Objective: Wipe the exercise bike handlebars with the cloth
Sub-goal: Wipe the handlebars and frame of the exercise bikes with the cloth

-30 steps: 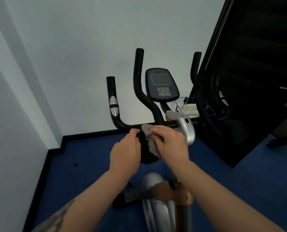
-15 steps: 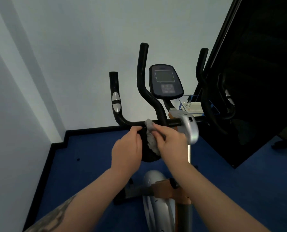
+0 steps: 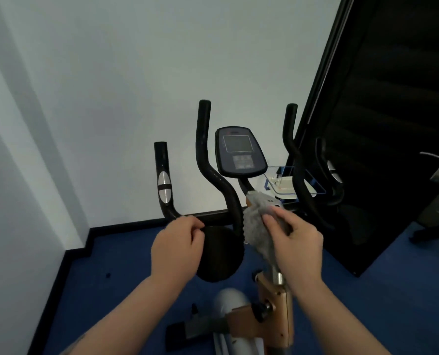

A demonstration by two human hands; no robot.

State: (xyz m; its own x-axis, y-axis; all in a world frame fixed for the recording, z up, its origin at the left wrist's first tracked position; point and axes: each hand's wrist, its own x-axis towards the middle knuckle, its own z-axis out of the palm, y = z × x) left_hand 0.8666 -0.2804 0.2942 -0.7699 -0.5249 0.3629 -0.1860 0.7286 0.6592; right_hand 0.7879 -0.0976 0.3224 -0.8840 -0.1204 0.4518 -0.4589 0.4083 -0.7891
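At the centre of the exercise bike, the right hand (image 3: 296, 242) is pressing a grey cloth (image 3: 258, 226) against the silver stem cover just below the console (image 3: 240, 152), its fingers (image 3: 273, 221) closing on the fabric so that a fold is hanging down beside the palm. To the left, the left hand (image 3: 176, 248) is curling shut around the black crossbar of the handlebars (image 3: 204, 149), close to where the outer grip (the one with the silver sensor pads) is bending upward. A round black pad (image 3: 219, 254) is sitting between the two hands. Blue floor (image 3: 126, 267) is showing beneath the bike, and a dark door (image 3: 382, 124) is standing to the right.
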